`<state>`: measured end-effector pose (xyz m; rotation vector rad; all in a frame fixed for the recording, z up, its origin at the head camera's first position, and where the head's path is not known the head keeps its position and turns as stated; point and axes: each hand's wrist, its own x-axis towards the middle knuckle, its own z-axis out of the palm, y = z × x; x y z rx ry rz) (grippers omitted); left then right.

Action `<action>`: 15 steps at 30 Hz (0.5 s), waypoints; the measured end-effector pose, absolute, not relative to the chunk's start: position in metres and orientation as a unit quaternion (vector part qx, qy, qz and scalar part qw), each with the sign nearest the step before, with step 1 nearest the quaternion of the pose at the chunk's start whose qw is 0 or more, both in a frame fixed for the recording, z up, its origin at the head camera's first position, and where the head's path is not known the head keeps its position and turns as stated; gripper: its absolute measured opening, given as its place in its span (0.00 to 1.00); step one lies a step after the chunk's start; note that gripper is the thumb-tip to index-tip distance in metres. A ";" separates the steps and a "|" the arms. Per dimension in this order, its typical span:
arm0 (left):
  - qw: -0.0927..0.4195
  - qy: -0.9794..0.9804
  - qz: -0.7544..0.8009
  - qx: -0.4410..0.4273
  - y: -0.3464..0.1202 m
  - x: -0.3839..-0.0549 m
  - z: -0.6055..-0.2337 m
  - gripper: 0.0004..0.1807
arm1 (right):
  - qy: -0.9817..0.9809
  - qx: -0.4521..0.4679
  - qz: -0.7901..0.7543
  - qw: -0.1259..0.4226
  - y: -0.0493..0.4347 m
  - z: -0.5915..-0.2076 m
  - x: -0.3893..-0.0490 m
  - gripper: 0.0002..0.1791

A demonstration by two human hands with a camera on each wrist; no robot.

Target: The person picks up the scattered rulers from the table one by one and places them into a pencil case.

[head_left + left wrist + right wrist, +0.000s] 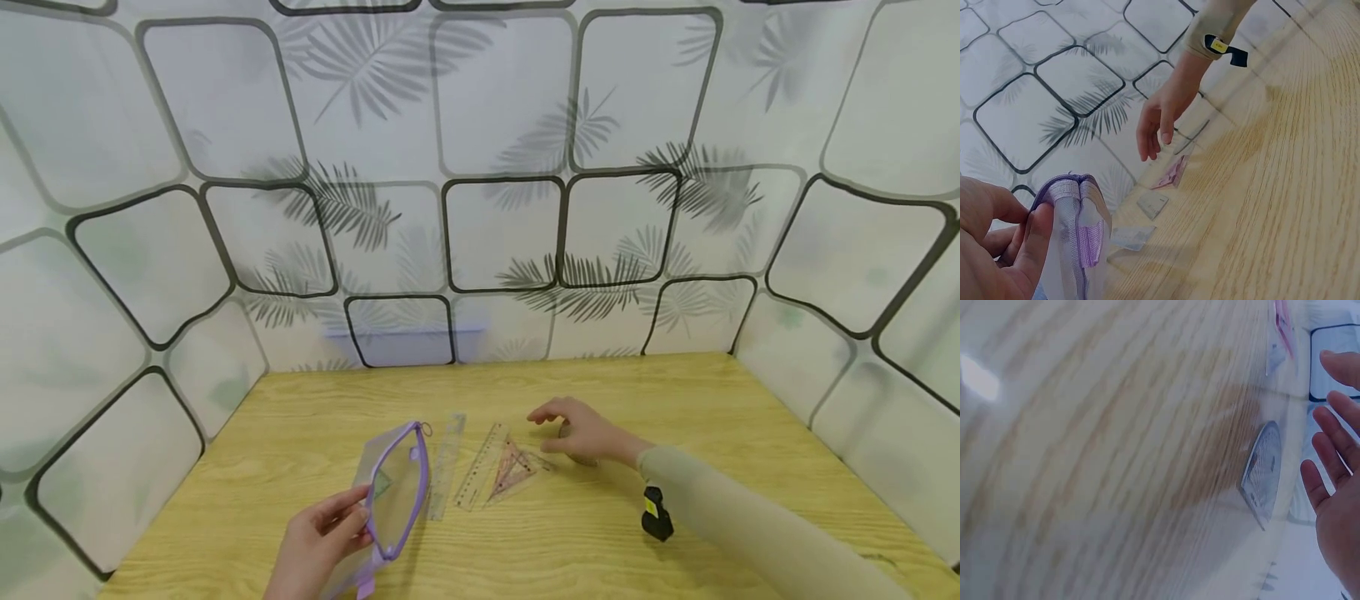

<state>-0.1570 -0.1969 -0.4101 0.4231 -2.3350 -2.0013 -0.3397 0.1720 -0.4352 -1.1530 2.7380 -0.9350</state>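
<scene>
My left hand (318, 537) pinches the rim of a see-through zip pouch (428, 479) with purple edging, between thumb and fingers. The pouch's mouth gapes, and a small green piece (382, 482) shows through its side. My right hand (588, 432) hovers over a clear protractor (1266, 469), fingers loosely spread and holding nothing. In the head view that hand partly covers the protractor. Between the hands lie a clear straight ruler (447, 467), a second clear ruled piece (480, 468) and a pinkish set square (516, 469).
The wood-grain table (637, 550) is bounded at the back and sides by a patterned curtain (502, 233) with dark outlines and leaves. A black wrist device (657, 514) with a yellow label hangs at the right sleeve (735, 517).
</scene>
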 end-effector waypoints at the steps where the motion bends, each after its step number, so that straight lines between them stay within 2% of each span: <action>1: 0.018 -0.752 -0.645 0.135 -0.197 -0.157 -0.410 0.21 | 0.880 -0.371 -0.296 0.010 0.174 -0.435 -0.341 0.23; 15: 0.018 -0.748 -0.650 0.130 -0.203 -0.159 -0.410 0.22 | 0.895 -0.364 -0.255 0.032 0.198 -0.433 -0.353 0.26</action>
